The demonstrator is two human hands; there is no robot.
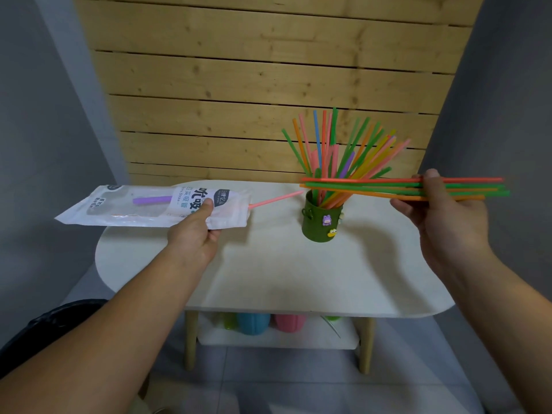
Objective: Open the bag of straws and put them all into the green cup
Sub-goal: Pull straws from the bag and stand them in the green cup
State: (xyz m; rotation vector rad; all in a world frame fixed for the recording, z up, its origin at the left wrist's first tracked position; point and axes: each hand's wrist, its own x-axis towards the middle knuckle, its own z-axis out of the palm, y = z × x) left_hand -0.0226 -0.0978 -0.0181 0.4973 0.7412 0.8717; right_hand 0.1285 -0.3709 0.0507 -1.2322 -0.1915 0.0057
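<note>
My left hand (pixel 198 227) pinches the clear straw bag (pixel 143 206) near its open right end and holds it level above the table's left side. A purple straw (pixel 152 200) lies inside the bag, and a pink straw (pixel 276 199) sticks out of its mouth toward the cup. The green cup (pixel 321 221) stands on the table with many coloured straws (pixel 343 144) fanned upright in it. My right hand (pixel 445 216) grips a bundle of several orange, green and red straws (pixel 373 186), held level, their left tips over the cup's rim.
The white oval table (pixel 283 273) stands before a wooden slat wall (pixel 254 85). A lower shelf (pixel 277 336) holds a blue cup (pixel 254 322), a pink cup (pixel 288 322) and green items. A dark object (pixel 50 327) sits at lower left on the tiled floor.
</note>
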